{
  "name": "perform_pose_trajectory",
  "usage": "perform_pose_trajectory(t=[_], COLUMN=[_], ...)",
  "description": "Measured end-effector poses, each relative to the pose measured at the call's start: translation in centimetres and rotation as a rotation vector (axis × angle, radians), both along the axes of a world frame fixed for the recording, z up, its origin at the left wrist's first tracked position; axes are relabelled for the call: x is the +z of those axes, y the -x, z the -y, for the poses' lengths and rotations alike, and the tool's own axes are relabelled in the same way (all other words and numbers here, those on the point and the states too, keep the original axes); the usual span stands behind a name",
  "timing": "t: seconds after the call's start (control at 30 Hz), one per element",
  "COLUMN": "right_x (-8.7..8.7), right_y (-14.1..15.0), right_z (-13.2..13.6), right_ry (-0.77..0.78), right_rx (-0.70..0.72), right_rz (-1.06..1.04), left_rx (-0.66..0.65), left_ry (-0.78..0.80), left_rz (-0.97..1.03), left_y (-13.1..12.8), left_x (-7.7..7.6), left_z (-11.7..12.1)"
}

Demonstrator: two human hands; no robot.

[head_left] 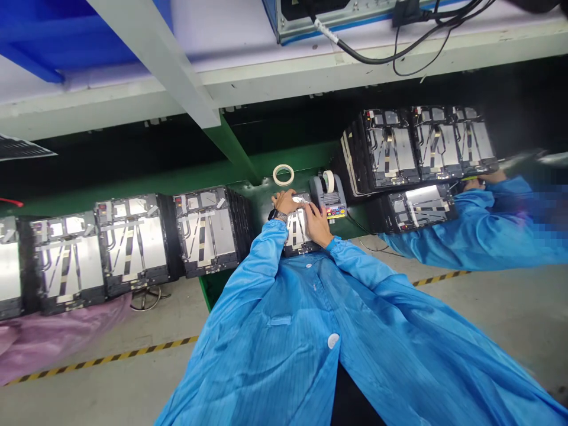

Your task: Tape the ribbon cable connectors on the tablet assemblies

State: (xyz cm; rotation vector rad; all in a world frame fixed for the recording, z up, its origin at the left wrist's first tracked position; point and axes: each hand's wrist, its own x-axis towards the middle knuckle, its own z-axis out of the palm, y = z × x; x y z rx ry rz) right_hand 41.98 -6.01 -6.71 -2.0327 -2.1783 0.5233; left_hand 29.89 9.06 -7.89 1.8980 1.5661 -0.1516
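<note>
A tablet-like electronic unit [296,229] lies in front of my body, its silvery face up with dark strips and cables across it. My left hand [286,202], with a dark watch at the wrist, rests over the unit's upper left edge, fingers apart. From the right, my right hand [317,225] lies on the unit's upper right part with its fingers stretched out. Both hands touch the unit and cover much of its top end. Any small piece under the fingertips is hidden. Just beyond my right hand stands a grey tape dispenser [335,201] with a white roll on it.
A roll of pale tape [283,174] lies on the green bench [248,171]. Stacks of similar units [208,231] stand left, with more stacks [390,148] at right. A co-worker's blue sleeve [444,236] reaches in at right. A white post [164,53] slants overhead.
</note>
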Motion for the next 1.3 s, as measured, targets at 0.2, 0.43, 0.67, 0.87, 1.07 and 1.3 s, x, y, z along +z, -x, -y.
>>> perform_pose_trajectory(t=[0.2,0.43,0.67,0.87,1.07,1.3], right_x=[0.0,0.2,-1.6,-2.1,-1.5,-1.0], right_y=[-0.7,0.0,3.2,4.1,4.0,4.0], right_z=[-0.1,-1.6,-5.4,-7.5,-9.6,-10.4], right_ry=[0.003,-0.040,-0.005,-0.012,0.004,0.019], right_rx=[0.063,-0.073,-0.015,0.018,0.151,0.243], right_rz=[-0.010,-0.214,-0.358,-0.365,-0.286,-0.207], left_rx=[-0.001,0.445,0.735,0.735,0.736,0.730], left_ry=[-0.004,-0.263,-0.023,-0.015,0.025,0.053], left_rz=[0.010,0.319,0.517,0.657,0.739,0.724], left_y=[0.2,4.6,8.0,8.2,8.2,7.9], left_x=[0.1,-0.4,-3.1,-4.4,-5.0,-5.7], left_z=[-0.1,2.5,7.7,8.3,7.7,7.1])
